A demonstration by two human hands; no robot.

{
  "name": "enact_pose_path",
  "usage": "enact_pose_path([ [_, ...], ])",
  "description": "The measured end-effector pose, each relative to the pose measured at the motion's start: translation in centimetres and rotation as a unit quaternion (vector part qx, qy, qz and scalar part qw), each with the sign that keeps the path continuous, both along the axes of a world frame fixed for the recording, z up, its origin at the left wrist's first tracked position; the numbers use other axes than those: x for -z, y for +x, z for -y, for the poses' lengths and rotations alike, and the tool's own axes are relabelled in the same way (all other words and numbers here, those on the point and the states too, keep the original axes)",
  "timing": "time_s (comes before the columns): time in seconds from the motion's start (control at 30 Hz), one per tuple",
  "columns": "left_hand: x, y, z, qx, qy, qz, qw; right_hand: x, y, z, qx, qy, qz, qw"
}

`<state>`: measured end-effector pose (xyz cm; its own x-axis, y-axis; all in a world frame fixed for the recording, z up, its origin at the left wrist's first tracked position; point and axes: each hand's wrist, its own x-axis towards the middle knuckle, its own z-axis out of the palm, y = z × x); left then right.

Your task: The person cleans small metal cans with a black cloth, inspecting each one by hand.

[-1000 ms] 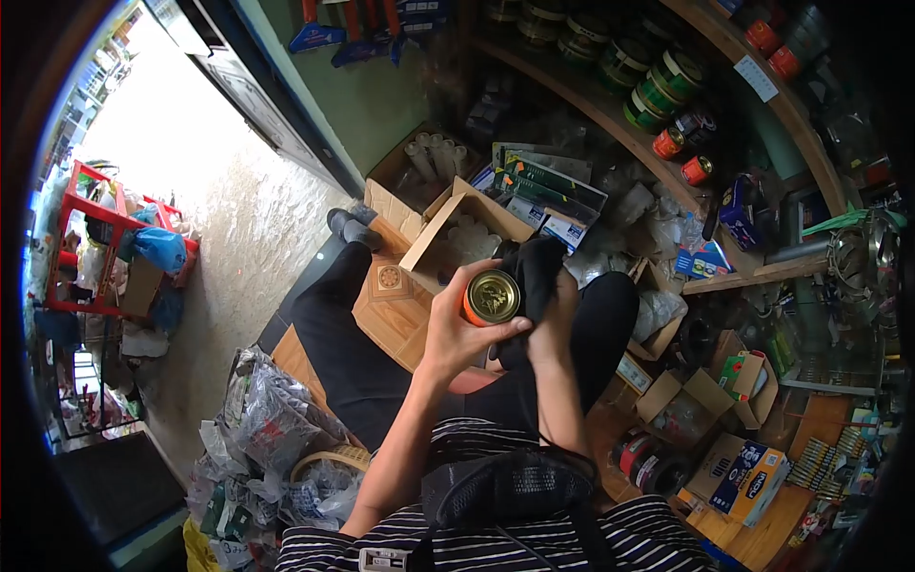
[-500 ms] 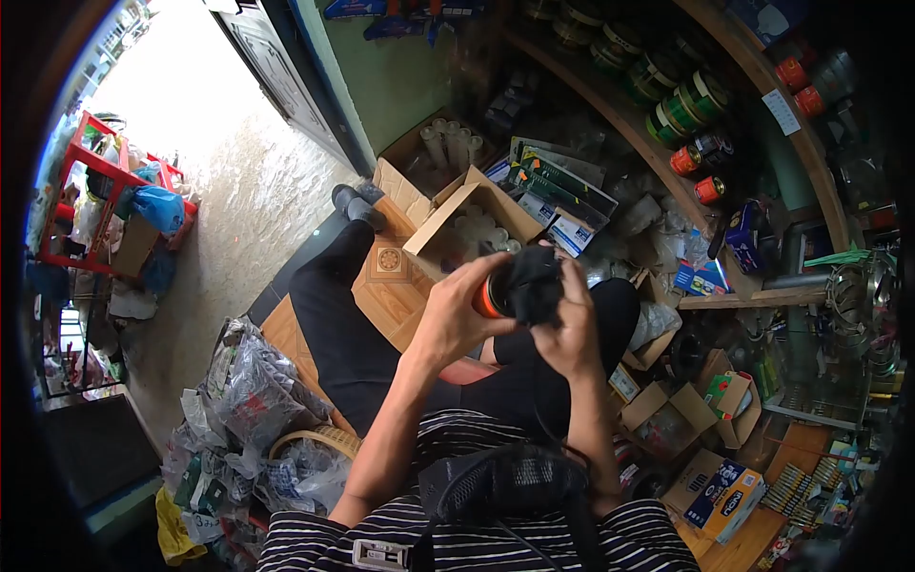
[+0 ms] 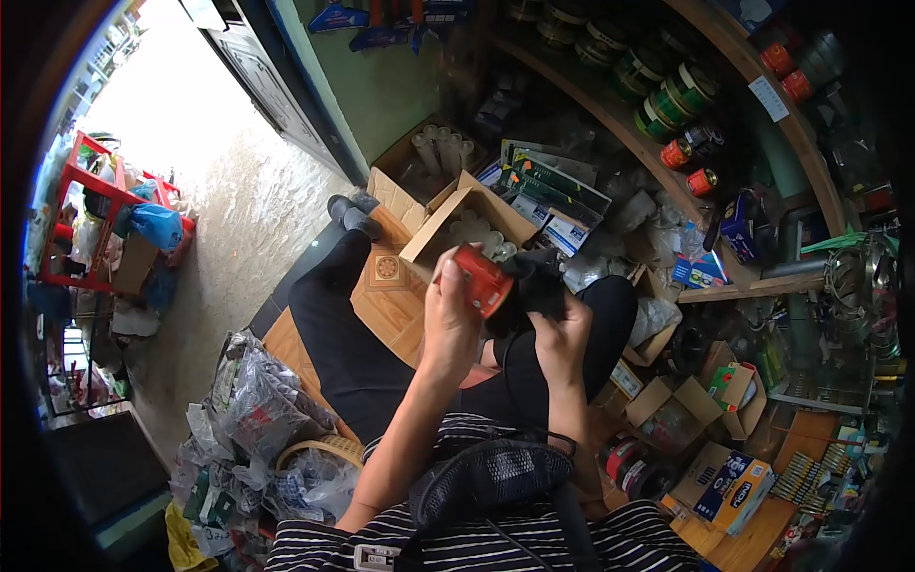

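My left hand (image 3: 450, 315) is closed round a red can (image 3: 484, 282), its thumb lying along the near side. The can is tilted above my crossed legs. My right hand (image 3: 560, 336) grips a bunched black cloth (image 3: 536, 284), which rests against the can's right end and hides it. Just beyond my hands stands an open cardboard box (image 3: 440, 232) with several clear rounded pieces in it.
Shelves on the right carry several green cans (image 3: 679, 100) and red cans (image 3: 701, 181). Plastic-wrapped goods (image 3: 253, 391) are heaped at my left. A blue-and-orange carton (image 3: 729, 491) lies at lower right. A doorway opens at upper left, near a red rack (image 3: 91, 205).
The can has turned so that its red side shows. The black cloth has shifted off it to the right. My left hand has changed its hold, and the view has moved slightly.
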<state>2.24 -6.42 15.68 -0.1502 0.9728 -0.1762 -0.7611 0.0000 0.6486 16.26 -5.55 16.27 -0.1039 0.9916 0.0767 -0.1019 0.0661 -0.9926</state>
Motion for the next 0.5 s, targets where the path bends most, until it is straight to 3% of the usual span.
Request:
enact_pose_path([
  [0.1, 0.2, -0.3, -0.7, -0.050, -0.042, -0.006, 0.998, -0.1, 0.5, -0.3, 0.074, -0.018, -0.038, 0.996],
  [0.17, 0.9, -1.0, -0.4, -0.005, -0.044, 0.048, 0.998, -0.9, 0.6, -0.6, 0.108, -0.018, -0.082, 0.991],
  [0.37, 1.1, -0.7, 0.2, 0.065, -0.082, 0.200, 0.974, -7.1, -0.4, -0.4, 0.080, 0.065, -0.186, 0.977],
  [0.5, 2.4, 0.3, 0.1, 0.090, -0.124, 0.251, 0.956, -9.0, -1.4, -0.9, 0.056, 0.088, -0.179, 0.978],
])
